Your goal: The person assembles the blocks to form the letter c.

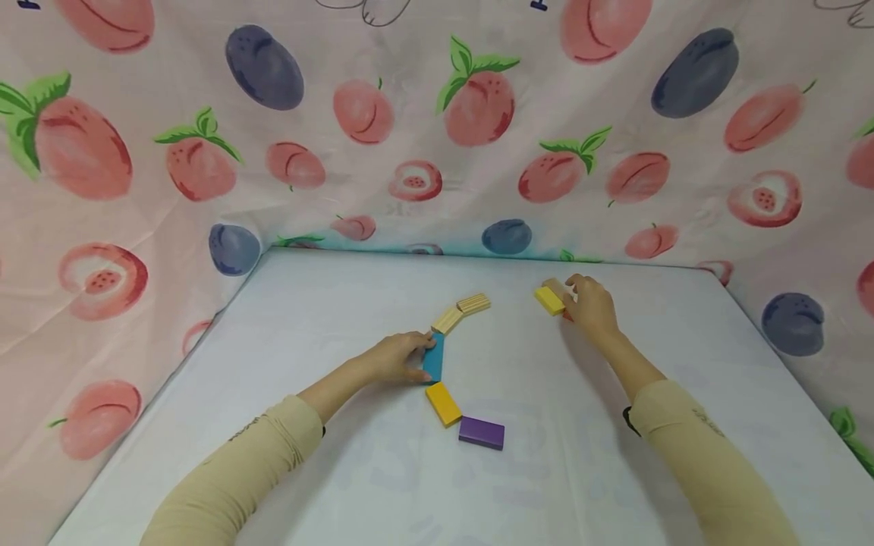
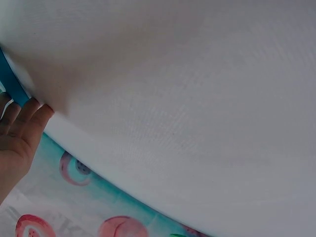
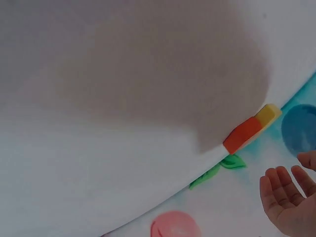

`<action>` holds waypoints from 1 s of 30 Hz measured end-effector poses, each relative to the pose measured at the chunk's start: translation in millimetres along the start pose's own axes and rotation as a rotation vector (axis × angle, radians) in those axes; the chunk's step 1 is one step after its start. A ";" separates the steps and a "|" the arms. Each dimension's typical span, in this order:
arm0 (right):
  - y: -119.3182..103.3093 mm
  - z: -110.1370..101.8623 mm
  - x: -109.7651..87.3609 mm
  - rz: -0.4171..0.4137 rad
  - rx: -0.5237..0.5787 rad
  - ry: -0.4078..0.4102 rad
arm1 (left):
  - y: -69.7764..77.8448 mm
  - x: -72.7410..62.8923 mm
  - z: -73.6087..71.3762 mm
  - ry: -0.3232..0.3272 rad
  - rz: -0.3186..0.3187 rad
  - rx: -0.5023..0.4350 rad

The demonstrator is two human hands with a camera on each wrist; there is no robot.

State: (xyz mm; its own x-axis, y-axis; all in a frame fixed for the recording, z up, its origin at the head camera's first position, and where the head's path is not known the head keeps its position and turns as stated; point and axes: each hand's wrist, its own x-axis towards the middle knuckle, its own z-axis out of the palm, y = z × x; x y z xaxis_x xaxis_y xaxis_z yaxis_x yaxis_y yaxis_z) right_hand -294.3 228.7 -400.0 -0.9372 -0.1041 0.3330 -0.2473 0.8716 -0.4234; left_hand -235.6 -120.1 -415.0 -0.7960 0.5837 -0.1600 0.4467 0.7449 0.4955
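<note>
My left hand [image 1: 397, 358] spans a blue block [image 1: 434, 359], thumb at its near end and fingers at its far end. In the left wrist view the fingertips lie against the blue block [image 2: 11, 81]. Two ribbed wooden blocks [image 1: 448, 320] continue from its far end, and a yellow-orange block [image 1: 444, 404] and a purple block [image 1: 482, 433] from its near end, forming a curve. My right hand [image 1: 592, 305] hovers by a group of a yellow block [image 1: 549, 301], a plain wooden block [image 1: 554, 286] and an orange-red block [image 3: 243, 135], its fingers loosely bent around nothing.
A white cloth [image 1: 328, 470] covers the table. Behind and along both sides hangs a fruit-print curtain [image 1: 423, 129], meeting the table at its back edge. The two forearms reach in from the front corners.
</note>
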 end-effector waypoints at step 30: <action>31.7 16.0 35.9 0.150 -0.032 -0.189 | 2.0 -0.9 -1.0 -0.005 -0.009 -0.016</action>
State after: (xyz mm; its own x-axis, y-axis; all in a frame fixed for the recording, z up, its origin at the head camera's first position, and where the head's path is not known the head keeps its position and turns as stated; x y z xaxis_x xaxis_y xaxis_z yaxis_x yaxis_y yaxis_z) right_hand -339.7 244.9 -415.0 -0.9930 -0.0574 0.1036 -0.0966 0.8986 -0.4280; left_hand -234.4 -119.4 -413.1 -0.7979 0.5786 -0.1688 0.4329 0.7450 0.5075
